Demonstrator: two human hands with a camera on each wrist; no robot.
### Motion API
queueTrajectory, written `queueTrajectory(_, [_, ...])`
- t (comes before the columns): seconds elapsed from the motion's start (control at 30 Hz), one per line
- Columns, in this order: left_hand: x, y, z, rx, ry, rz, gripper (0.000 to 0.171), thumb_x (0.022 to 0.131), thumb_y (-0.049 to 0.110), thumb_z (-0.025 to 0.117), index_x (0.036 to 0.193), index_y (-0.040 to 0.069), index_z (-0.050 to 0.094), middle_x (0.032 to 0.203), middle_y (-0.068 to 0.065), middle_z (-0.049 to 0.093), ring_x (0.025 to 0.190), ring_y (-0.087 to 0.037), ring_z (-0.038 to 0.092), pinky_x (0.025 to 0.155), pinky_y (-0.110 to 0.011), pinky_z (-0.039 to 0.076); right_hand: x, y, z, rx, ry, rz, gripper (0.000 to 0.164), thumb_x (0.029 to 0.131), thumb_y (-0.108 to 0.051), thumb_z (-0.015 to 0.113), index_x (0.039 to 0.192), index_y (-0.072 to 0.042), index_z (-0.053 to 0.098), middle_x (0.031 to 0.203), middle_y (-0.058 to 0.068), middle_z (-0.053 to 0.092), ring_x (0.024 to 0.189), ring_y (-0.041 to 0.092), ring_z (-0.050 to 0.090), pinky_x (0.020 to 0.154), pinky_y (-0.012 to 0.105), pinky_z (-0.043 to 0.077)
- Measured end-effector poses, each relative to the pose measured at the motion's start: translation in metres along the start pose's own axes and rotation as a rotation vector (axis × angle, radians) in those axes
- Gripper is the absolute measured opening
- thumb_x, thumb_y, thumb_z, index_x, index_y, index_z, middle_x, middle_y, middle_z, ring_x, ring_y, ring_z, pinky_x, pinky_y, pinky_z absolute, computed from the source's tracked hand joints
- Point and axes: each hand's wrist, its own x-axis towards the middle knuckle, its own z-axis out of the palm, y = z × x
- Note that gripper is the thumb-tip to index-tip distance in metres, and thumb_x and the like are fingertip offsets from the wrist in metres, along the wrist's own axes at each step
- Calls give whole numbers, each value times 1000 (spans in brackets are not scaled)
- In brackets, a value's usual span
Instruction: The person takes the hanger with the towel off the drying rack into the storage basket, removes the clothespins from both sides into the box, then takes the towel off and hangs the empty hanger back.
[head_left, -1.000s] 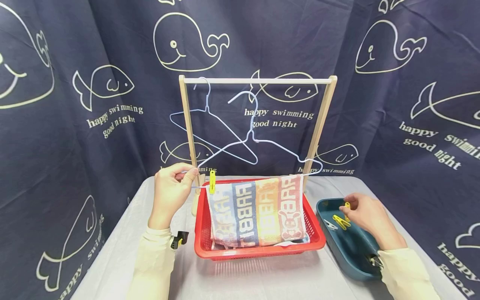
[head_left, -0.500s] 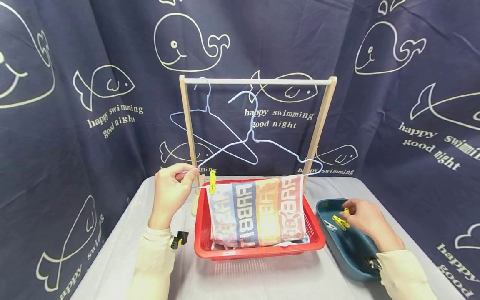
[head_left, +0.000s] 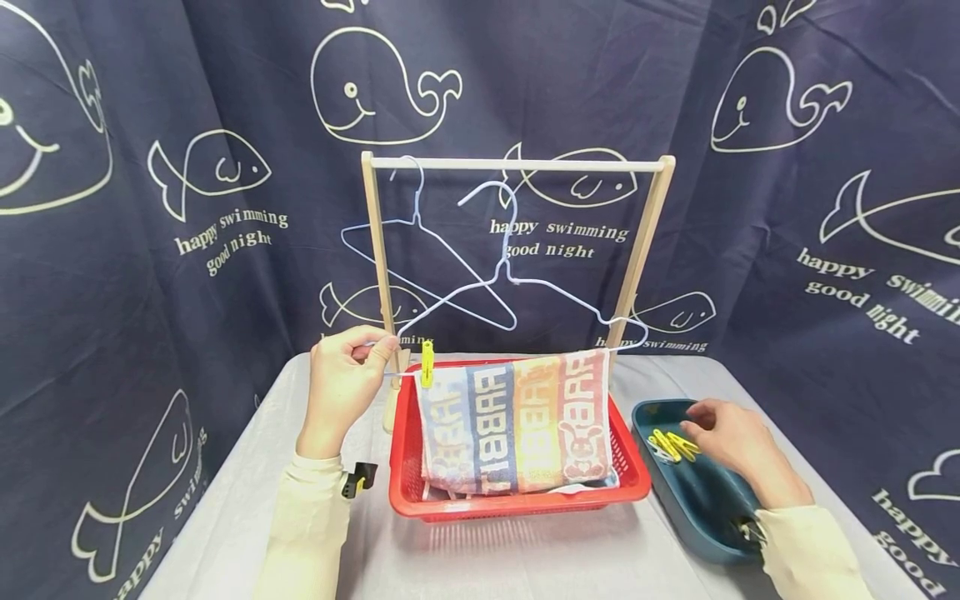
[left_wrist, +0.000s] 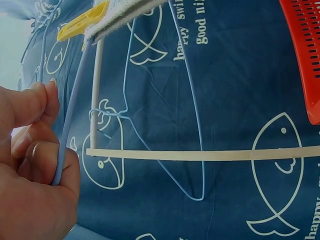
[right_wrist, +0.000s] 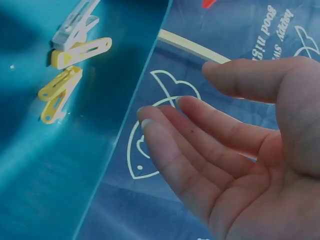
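My left hand (head_left: 345, 387) pinches the left end of a pale blue wire hanger (head_left: 503, 271), whose lower wire bears a striped towel (head_left: 517, 425). A yellow clothespin (head_left: 427, 363) clips the towel's left corner to that wire; in the left wrist view the hanger wire (left_wrist: 74, 100) runs through my curled fingers. Over the dark teal tray (head_left: 701, 517) is my right hand (head_left: 738, 446), its fingers relaxed and holding nothing. Yellow clothespins (right_wrist: 81, 53) and a white clothespin (right_wrist: 75, 25) lie in the tray.
Below the towel stands a red perforated basket (head_left: 517, 506) with more cloth in it. Behind it is a wooden rack (head_left: 641, 250), with a second blue hanger (head_left: 457, 261) on its bar. The table (head_left: 555, 558) is pale, and a navy patterned curtain (head_left: 285, 75) surrounds it.
A yellow clothespin that my right hand pinched has been let go and lies beside the others in the tray. My left hand, the hanger and the towel stay nearly in place.
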Motion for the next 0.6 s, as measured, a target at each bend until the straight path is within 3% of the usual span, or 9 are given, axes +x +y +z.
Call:
queueTrajectory(0.27, [0,-1,0,-3,-6,8,5,89,9,79,85,13,81,49,7,45,44,-2,32,42,-26,24,-6,-21,-16,16,88,-43,26,93,-22,72,109,-2,75,92,13,76,87,34,69,78,53,52])
queueTrajectory(0.6, [-1,-3,0,26,-3,22,6,89,11,79,84,14,81,51,7,38,47,-3,30,45,-26,23,-21,-72,-43,69,177,-124,18,95,-26,72,107,-15,79,85,0,77,77,20,72,66,35,51])
